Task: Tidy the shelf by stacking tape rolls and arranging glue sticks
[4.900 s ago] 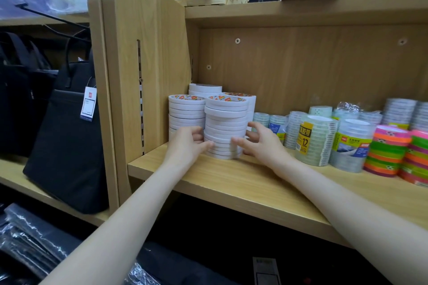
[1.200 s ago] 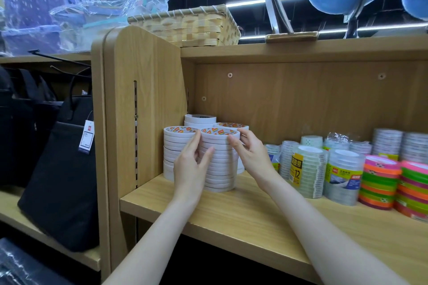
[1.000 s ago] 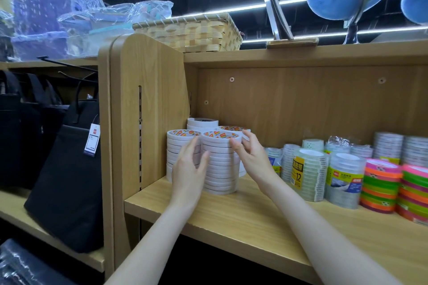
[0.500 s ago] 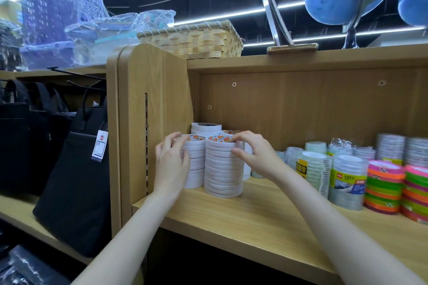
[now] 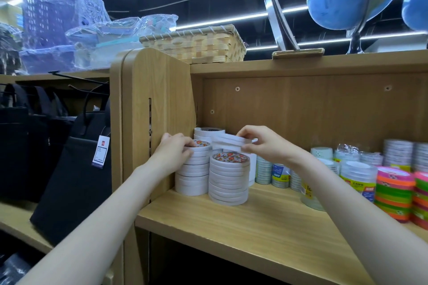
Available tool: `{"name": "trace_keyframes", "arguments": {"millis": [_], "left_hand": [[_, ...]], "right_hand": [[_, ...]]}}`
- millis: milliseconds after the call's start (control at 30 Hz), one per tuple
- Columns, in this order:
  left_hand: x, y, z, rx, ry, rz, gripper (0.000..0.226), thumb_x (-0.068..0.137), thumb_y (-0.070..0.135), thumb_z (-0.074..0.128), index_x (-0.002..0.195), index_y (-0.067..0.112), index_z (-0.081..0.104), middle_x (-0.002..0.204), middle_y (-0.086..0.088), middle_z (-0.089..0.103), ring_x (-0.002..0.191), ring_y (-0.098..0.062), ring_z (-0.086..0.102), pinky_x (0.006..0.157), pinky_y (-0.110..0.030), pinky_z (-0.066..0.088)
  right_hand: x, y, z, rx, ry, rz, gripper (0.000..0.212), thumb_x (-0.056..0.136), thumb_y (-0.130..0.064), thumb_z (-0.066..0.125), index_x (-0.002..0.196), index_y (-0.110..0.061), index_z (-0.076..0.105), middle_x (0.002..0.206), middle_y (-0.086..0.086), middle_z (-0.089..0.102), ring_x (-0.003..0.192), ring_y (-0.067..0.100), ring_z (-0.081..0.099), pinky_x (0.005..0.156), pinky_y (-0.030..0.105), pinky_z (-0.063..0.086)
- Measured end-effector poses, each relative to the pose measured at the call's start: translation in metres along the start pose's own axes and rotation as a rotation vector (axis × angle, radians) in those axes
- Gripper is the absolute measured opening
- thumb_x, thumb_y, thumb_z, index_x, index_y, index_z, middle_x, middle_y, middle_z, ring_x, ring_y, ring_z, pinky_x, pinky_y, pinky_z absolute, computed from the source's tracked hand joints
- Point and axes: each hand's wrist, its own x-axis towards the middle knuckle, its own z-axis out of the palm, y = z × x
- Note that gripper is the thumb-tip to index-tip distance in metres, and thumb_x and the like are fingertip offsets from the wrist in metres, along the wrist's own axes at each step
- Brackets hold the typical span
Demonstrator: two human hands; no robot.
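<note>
On the wooden shelf (image 5: 243, 222), we steady the left tape stack (image 5: 193, 174) at nine o'clock with our left hand (image 5: 172, 154) gripping its top roll, while our right hand (image 5: 266, 143) pinches a few lifted rolls (image 5: 228, 142) above the front stack (image 5: 229, 180). Loosely held, those rolls could slide apart; a nudge might topple either column.

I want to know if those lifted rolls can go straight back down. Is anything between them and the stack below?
Nothing visible. The right hand holds a few white tape rolls in the air above the front stack, whose top lies bare. The left hand grips the neighbouring left stack, off to the side.
</note>
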Motion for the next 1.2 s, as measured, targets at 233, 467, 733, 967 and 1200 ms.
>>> {"name": "trace_keyframes", "arguments": {"millis": [233,467,733,967,1200], "left_hand": [[0.0,0.002,-0.001,-0.033,-0.01,-0.031,0.026,0.095,0.017,0.047,0.117,0.013,0.06,0.113,-0.005,0.055,0.112,-0.027,0.034,0.096,-0.03,0.028],[-0.001,0.0,-0.001,-0.101,0.049,-0.005,0.026,0.094,0.019,0.05,0.117,0.019,0.06,0.104,0.002,0.054,0.111,-0.025,0.037,0.092,-0.027,0.029],[0.001,0.006,-0.015,-0.177,0.245,-0.034,0.02,0.093,0.02,0.053,0.101,0.016,0.071,0.079,0.0,0.063,0.094,-0.025,0.052,0.074,-0.029,0.036],[-0.028,0.018,-0.028,-0.206,0.637,0.04,0.024,0.093,0.019,0.054,0.11,0.009,0.068,0.102,-0.007,0.067,0.092,-0.017,0.04,0.072,-0.016,0.024],[-0.035,0.012,-0.028,-0.213,0.602,0.053,0.023,0.092,0.02,0.056,0.108,0.009,0.068,0.1,-0.007,0.067,0.096,-0.022,0.044,0.079,-0.026,0.034]], "right_hand": [[0.012,-0.006,0.004,0.002,0.016,-0.02,0.017,0.085,-0.005,0.061,0.099,-0.013,0.062,0.094,-0.005,0.061,0.091,0.017,0.056,0.084,0.033,0.045],[0.009,-0.001,-0.002,0.044,0.03,0.015,0.015,0.084,-0.004,0.062,0.095,-0.013,0.063,0.094,0.003,0.065,0.089,0.022,0.059,0.079,0.028,0.047],[0.021,0.0,-0.009,0.048,0.149,0.015,0.015,0.083,-0.005,0.063,0.095,-0.014,0.062,0.088,0.001,0.063,0.083,0.022,0.062,0.083,0.036,0.05],[0.047,-0.013,0.019,0.112,0.129,0.032,0.018,0.08,-0.003,0.066,0.092,-0.016,0.063,0.09,0.001,0.062,0.085,0.017,0.056,0.08,0.033,0.045],[0.064,-0.033,0.049,0.284,0.09,0.022,0.018,0.077,-0.006,0.07,0.094,-0.005,0.066,0.096,0.01,0.07,0.088,0.019,0.065,0.083,0.032,0.051]]}}
